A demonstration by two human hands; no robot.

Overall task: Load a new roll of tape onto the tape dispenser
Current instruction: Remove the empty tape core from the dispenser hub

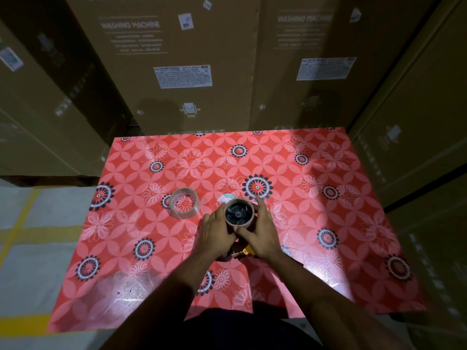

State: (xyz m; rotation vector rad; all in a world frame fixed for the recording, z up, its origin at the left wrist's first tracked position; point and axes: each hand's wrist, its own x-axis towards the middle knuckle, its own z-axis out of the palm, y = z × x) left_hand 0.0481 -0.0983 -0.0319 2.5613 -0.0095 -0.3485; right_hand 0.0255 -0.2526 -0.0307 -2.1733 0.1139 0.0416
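- Both hands are closed on the brown cardboard core (239, 211) sitting on the dispenser's black spoked hub: left hand (217, 232) cupping one side, right hand (262, 229) the other.
- I'd pull it straight off, evenly, so it doesn't jam.
- New clear roll (184, 203), glossy, stands near on the floral counter (328, 223).
- Yellow dispenser (243, 251) body shows under my wrists.

Red flower-patterned tablecloth (328, 223), clear tape roll (184, 203), brown cartons (182, 59).

"WASHING MACHINE" on both cardboard boxes (177, 59); "SIDE" beneath its arrow mark.
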